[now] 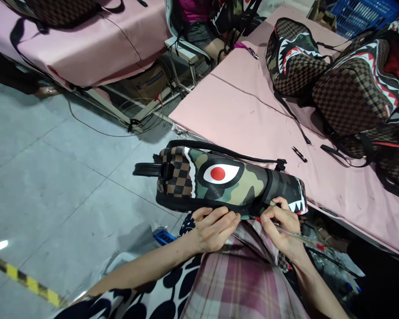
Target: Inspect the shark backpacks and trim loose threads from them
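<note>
A backpack (229,177) lies on its side across my lap, against the table edge. It carries a brown check, camouflage, and a red eye on white. My left hand (216,228) is closed on its near black-trimmed edge, the fingers curled over. Near the other end, my right hand (282,226) pinches a thin pen-like stick (306,240), partly clear with red parts. Its red tip (257,219) meets the bag's lower edge. I cannot make out what kind of tool it is. A black top handle (148,169) sticks out at the left.
Several similar backpacks (352,88) are heaped on the right of the pink table (216,106). Small black thread snips (299,154) lie there. Another pink table (119,48) stands at the upper left, with a seated person (199,33) beyond. A blue crate (362,17) is at the back.
</note>
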`<state>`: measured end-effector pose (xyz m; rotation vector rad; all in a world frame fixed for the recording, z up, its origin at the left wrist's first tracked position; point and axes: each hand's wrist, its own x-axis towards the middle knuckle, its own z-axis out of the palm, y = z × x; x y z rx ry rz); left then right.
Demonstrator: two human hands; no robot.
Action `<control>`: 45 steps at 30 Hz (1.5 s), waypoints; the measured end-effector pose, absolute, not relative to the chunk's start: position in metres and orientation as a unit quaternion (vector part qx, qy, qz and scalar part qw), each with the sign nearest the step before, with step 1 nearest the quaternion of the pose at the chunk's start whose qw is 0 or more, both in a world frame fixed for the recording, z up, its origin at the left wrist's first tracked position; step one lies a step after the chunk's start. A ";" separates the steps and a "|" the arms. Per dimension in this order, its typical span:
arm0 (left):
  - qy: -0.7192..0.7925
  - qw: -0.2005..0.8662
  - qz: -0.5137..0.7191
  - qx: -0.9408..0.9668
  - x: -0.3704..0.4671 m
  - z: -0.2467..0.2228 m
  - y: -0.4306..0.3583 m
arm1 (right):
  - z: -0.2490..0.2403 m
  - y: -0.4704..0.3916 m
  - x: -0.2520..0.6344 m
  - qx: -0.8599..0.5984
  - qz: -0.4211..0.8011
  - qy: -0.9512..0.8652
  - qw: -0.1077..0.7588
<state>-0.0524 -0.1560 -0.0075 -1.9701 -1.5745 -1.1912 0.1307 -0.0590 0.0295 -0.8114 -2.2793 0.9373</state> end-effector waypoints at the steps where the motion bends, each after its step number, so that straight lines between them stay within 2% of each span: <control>1: -0.557 0.171 -0.418 -0.697 -0.052 -0.007 -0.156 | 0.030 -0.059 0.130 -0.303 0.345 -0.848 0.264; 29: -0.582 0.186 -0.413 -0.676 -0.050 -0.009 -0.154 | 0.028 -0.062 0.123 -0.319 0.327 -0.843 0.285; 45: -0.570 0.184 -0.411 -0.687 -0.056 -0.005 -0.148 | 0.015 -0.062 0.117 -0.339 0.360 -0.811 0.312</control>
